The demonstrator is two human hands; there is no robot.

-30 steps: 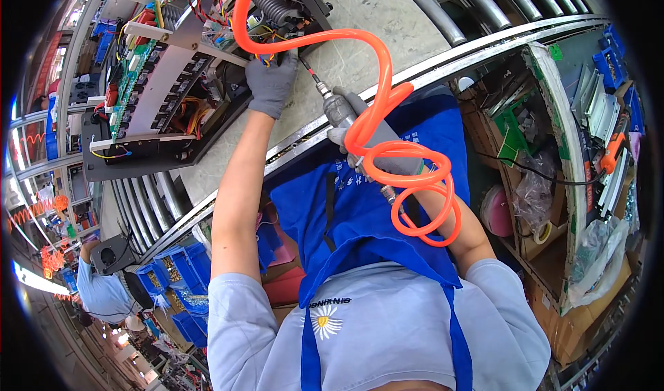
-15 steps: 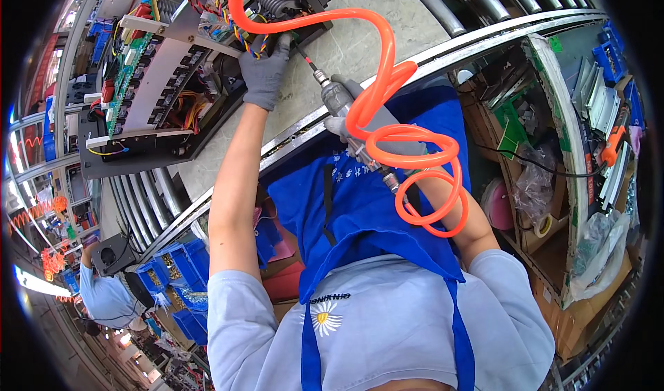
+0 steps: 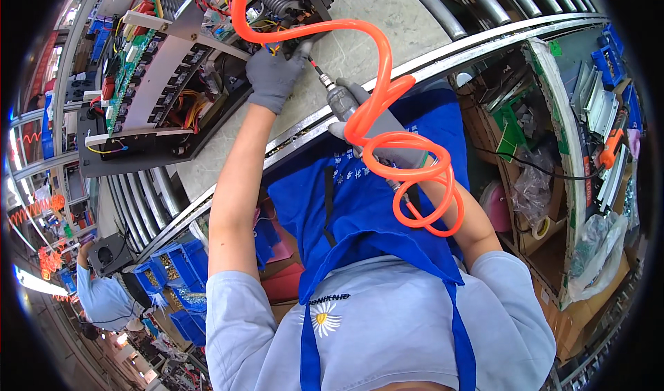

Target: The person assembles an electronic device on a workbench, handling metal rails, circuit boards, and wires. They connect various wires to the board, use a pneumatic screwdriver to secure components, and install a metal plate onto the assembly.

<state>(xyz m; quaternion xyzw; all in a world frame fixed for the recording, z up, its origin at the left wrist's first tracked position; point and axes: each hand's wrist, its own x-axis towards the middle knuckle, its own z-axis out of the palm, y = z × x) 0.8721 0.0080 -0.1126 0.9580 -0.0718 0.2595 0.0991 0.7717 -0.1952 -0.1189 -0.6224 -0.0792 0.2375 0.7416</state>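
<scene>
From where I stand, the person's right hand (image 3: 395, 125), in a grey glove, is wrapped around an air screwdriver (image 3: 341, 102), whose bit points up and away toward the other hand. The left hand (image 3: 271, 80), gloved too, has its fingers bent at the near edge of an uncovered electronic unit (image 3: 166, 80), beside the bit's tip; I can't tell whether they pinch anything. Some coloured wires (image 3: 274, 48) sit right at those fingertips. The unit spreads ahead and to the left of the left hand, on a grey surface (image 3: 377, 7). A bright orange hose (image 3: 380, 52) passes over the right hand and coils below it. Blue bins (image 3: 178, 263) stand nearer the body, left of the left forearm; a cluttered shelf (image 3: 573, 183) lies well right of the right hand.
</scene>
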